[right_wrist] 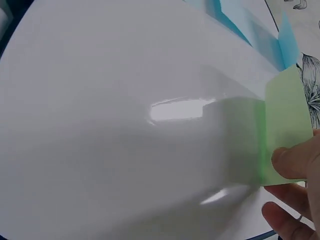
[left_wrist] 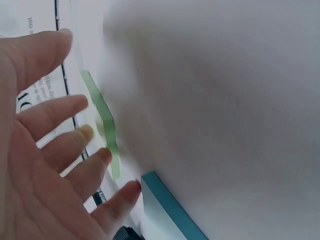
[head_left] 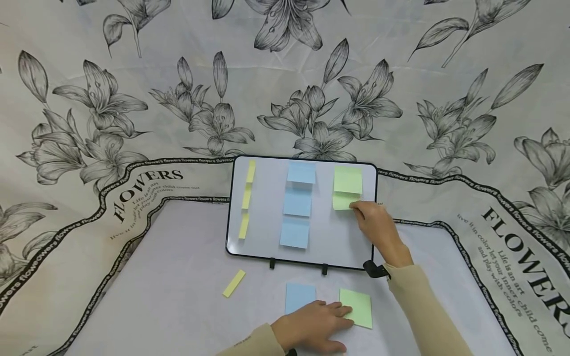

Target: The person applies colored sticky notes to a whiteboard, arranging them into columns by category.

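Note:
My right hand (head_left: 378, 230) is at the right side of a small whiteboard (head_left: 262, 240), pinching the lower right corner of a green sticky note (head_left: 342, 201). In the right wrist view the thumb lies on the front of that note (right_wrist: 287, 125) and fingers show behind it. Another green sticky note (head_left: 348, 179) hangs just above, overlapping it. Down on the table, my left hand (head_left: 313, 324) has its fingers spread, fingertips at the left edge of a green sticky note pad (head_left: 361, 307). Part of a blue sticky note pad (head_left: 300, 296) is hidden behind this hand.
Three blue sticky notes (head_left: 297, 201) run down the board's middle, and three narrow yellow strips (head_left: 246, 196) line its left side. A yellow strip pad (head_left: 234, 283) lies on the table at left. Flower-printed cloth (head_left: 285, 74) rises behind the board.

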`<state>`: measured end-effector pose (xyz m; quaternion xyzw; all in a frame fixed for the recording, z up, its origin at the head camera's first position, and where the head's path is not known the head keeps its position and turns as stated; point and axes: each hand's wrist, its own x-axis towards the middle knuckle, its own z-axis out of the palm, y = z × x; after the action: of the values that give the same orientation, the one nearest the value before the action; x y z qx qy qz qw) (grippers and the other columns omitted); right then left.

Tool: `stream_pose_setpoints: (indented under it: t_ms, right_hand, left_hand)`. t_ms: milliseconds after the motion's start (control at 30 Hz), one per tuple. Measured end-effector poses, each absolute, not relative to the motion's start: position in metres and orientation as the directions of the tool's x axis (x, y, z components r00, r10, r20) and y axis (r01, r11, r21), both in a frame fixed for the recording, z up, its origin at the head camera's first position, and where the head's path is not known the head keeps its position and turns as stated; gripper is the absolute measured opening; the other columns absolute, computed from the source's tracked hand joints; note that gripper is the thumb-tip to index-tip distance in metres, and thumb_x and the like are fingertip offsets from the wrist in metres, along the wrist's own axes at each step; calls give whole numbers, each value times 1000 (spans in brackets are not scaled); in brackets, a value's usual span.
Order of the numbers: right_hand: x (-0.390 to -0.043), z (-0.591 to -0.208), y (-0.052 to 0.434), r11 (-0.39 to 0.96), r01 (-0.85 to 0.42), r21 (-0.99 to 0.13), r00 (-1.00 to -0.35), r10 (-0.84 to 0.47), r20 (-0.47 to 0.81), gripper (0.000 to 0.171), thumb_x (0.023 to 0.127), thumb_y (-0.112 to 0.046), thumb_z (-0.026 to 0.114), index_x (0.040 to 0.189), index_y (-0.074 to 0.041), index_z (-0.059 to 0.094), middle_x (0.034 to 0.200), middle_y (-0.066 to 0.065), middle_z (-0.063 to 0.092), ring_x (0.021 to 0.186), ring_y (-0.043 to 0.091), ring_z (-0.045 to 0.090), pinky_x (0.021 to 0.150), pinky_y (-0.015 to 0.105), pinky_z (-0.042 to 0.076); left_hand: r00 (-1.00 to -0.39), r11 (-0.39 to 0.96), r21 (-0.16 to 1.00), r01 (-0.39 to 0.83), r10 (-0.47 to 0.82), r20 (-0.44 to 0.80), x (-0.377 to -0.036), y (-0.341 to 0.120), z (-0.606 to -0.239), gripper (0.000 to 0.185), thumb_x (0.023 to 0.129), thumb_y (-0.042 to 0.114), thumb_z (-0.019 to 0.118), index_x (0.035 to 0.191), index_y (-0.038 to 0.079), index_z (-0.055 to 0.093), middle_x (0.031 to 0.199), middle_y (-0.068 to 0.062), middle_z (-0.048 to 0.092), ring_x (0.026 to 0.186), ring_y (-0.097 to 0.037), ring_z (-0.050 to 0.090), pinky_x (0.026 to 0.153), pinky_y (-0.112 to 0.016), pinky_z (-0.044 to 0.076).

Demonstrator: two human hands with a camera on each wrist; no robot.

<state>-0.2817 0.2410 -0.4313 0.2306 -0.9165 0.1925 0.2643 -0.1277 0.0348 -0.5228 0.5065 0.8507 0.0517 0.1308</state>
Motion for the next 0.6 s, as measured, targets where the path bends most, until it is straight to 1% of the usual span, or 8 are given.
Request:
stream_pose_setpoints:
  t_ms: [167,333,433,533,600]
  right_hand:
    - [-279,-448,242,800,-562,-209,-713,-341,613,18,88,12,72,103,4,76,110,22,76,106,41,71,85,53,60]
    - [-277,-463,244,777,-619,-120,-632,-401,664,20,85,11,75,105,6,75,120,25,73,114,45,68,92,55,58]
    - [-274,-472,245,768,-635,-79,-604,-430,671,25,84,11,75,109,7,74,125,27,70,119,48,65,94,58,56]
    - [-272,-483,246,773,-633,-43,-596,-451,664,34,81,10,78,115,7,72,130,28,67,124,51,61,95,61,54]
    - [-269,-489,246,777,-629,-17,-597,-469,651,41,80,7,79,120,9,69,135,30,64,128,53,57,98,62,53]
  left_hand:
    - [-428,457,260,850,889,-164,-132,33,-525,50,105,51,53,149,28,56,162,9,42,149,-9,41,113,-30,44]
    - [-415,445,283,850,895,-161,-132,31,-527,47,104,49,55,148,29,58,160,11,45,149,-9,41,115,-33,43]
    - [-406,434,292,853,901,-152,-134,28,-524,46,105,48,54,147,29,58,159,11,46,149,-9,40,115,-33,44]
    - [-420,438,278,855,899,-123,-142,23,-516,45,105,46,54,145,27,60,158,9,49,149,-13,42,114,-33,46]
    - [-455,460,257,850,887,-82,-151,20,-510,43,105,44,55,143,26,62,155,8,53,147,-15,46,112,-32,47]
